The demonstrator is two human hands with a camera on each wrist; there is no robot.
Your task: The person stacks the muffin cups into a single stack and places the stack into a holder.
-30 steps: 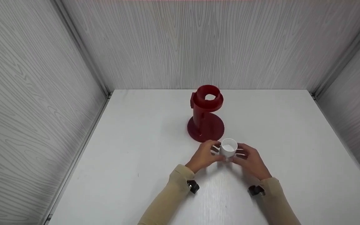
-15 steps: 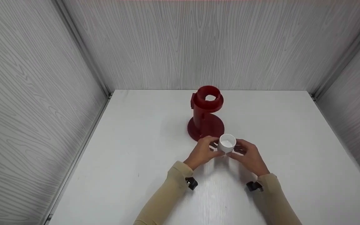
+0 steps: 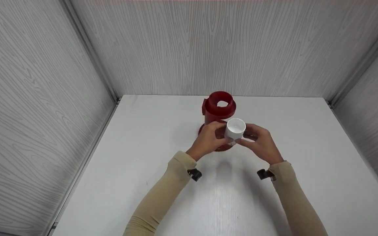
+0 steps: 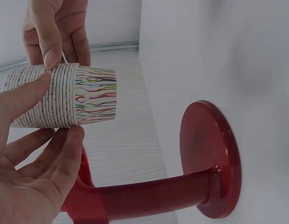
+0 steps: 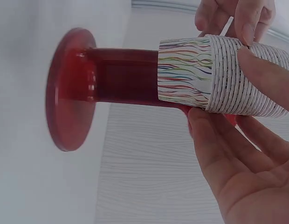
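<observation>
Between my two hands I hold an upright stack of white paper cups (image 3: pixel 235 128), whose lowest cup shows coloured wavy lines in both wrist views. My left hand (image 3: pixel 208 139) grips its left side with thumb and fingers. From the other side my right hand (image 3: pixel 260 141) grips it the same way. The stack is lifted off the table, in front of a red cup dispenser (image 3: pixel 220 108). A ring-shaped holder tops the dispenser, above a column and a round base (image 4: pixel 210 158). Hands and cups partly hide that base in the head view.
The white table (image 3: pixel 136 141) is bounded by a wood-grain back panel (image 3: pixel 189 49) and side panels, the left panel (image 3: pixel 44 108) among them. A dark wrist camera (image 3: pixel 194 174) sits at my left cuff. Another wrist camera (image 3: pixel 265 174) is on the right.
Both hands have raised the stack of paper cups and carried it forward and slightly left, closer to the red dispenser. The dispenser has stayed where it was.
</observation>
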